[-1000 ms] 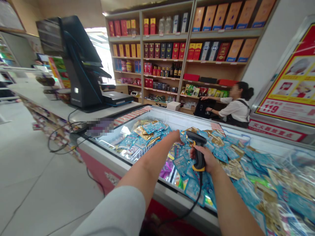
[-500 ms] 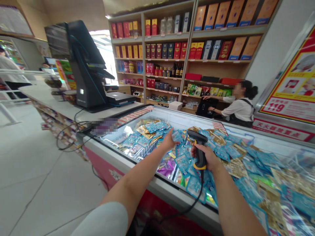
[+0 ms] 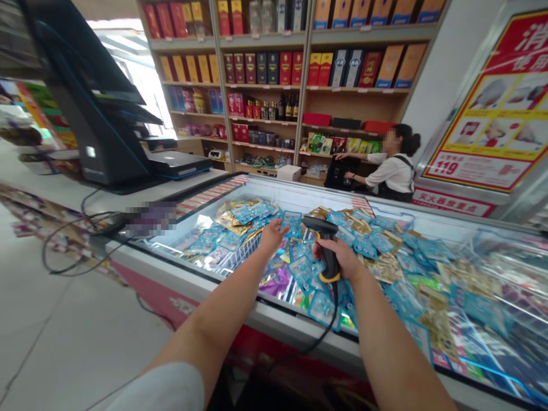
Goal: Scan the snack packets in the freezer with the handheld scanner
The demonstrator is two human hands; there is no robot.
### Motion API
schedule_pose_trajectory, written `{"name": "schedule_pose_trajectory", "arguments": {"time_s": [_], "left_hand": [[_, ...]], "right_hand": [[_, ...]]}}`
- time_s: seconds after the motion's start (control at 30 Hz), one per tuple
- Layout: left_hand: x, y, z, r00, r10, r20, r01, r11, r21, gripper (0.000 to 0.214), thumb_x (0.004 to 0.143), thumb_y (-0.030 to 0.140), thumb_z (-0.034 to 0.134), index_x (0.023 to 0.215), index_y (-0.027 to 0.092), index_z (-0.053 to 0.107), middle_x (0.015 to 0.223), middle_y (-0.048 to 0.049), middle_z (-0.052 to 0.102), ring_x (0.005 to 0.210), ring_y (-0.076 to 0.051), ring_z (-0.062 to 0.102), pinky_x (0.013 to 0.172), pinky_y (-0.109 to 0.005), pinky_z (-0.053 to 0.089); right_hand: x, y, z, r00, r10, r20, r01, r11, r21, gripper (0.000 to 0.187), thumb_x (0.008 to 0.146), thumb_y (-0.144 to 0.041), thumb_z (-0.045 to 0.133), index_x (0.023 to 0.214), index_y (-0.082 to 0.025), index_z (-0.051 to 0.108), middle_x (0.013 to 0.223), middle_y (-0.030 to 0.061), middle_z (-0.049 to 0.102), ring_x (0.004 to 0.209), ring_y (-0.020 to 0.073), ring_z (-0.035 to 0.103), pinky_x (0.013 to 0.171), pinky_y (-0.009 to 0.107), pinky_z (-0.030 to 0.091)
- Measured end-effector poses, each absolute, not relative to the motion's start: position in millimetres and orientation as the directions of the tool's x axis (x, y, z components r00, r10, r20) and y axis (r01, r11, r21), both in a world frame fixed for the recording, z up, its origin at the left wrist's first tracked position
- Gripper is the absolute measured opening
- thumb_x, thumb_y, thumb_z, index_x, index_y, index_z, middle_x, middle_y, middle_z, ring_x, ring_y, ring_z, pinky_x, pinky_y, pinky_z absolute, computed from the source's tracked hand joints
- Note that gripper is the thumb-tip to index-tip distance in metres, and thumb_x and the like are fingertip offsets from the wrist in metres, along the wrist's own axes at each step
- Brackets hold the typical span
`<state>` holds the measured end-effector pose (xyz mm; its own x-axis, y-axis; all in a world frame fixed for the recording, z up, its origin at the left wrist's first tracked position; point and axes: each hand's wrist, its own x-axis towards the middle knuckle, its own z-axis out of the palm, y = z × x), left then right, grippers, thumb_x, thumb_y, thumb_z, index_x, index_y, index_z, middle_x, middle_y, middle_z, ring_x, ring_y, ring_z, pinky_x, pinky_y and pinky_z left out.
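Note:
My right hand (image 3: pixel 345 258) is wrapped round the grip of a black and yellow barcode scanner (image 3: pixel 327 251). The scanner's head points left, and its cable hangs down over the freezer's front edge. To the left, my left hand (image 3: pixel 272 237) has its thumb and fingers closed at the edge of a small blue snack packet (image 3: pixel 293 221), which stands up in front of the scanner's head. Part of the grip on it is hidden. Below both hands, many blue and gold packets (image 3: pixel 385 268) lie heaped over the glass-topped chest freezer (image 3: pixel 205 279).
A black checkout terminal (image 3: pixel 81 103) stands on the counter at left, with loose cables (image 3: pixel 81 268) beside it. A white wire basket (image 3: pixel 240 254) is inside the freezer. Behind, a person (image 3: pixel 391 171) works near shelves of boxed bottles (image 3: pixel 265 68). A red-yellow poster (image 3: pixel 492 114) hangs right.
The view has swung right, so everything sits further left. My left thumb and fingers have come closer together at the blue packet. The scanner stays in my right hand.

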<state>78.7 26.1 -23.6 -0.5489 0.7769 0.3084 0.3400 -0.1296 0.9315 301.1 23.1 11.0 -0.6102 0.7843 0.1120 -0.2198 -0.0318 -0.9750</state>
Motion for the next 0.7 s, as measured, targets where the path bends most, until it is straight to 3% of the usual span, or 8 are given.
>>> {"name": "schedule_pose_trajectory", "arguments": {"time_s": [0.23, 0.47, 0.7], "left_hand": [[80.6, 22.8, -23.1, -0.526, 0.781, 0.337, 0.422, -0.104, 0.901, 0.032, 0.071, 0.035, 0.069, 0.095, 0.015, 0.066, 0.076, -0.0034, 0.066, 0.075, -0.019, 0.063, 0.069, -0.031, 0.049], [82.9, 18.2, -20.1, -0.537, 0.775, 0.332, 0.441, -0.078, 0.894, 0.035, 0.071, 0.033, 0.072, 0.101, 0.016, 0.066, 0.089, -0.0060, 0.069, 0.088, -0.021, 0.063, 0.077, -0.032, 0.049], [79.1, 23.1, -27.8, -0.492, 0.798, 0.348, 0.497, -0.070, 0.865, 0.038, 0.074, 0.037, 0.068, 0.105, 0.015, 0.064, 0.089, -0.0054, 0.068, 0.086, -0.020, 0.063, 0.079, -0.032, 0.047]], "right_hand": [[302.1, 23.6, 9.9, -0.611, 0.787, 0.092, -0.206, -0.045, -0.978, 0.023, 0.075, -0.038, 0.068, 0.073, -0.015, 0.068, 0.067, 0.0047, 0.067, 0.058, 0.0145, 0.059, 0.059, 0.027, 0.047], [302.1, 22.2, 10.0, -0.591, 0.802, 0.087, -0.206, -0.046, -0.978, 0.022, 0.073, -0.037, 0.069, 0.071, -0.016, 0.067, 0.064, 0.0041, 0.066, 0.058, 0.0151, 0.058, 0.059, 0.028, 0.047], [302.6, 21.1, 10.9, -0.595, 0.800, 0.084, -0.202, -0.047, -0.978, 0.020, 0.073, -0.036, 0.069, 0.072, -0.016, 0.068, 0.064, 0.0042, 0.067, 0.058, 0.0156, 0.058, 0.060, 0.028, 0.047]]}}
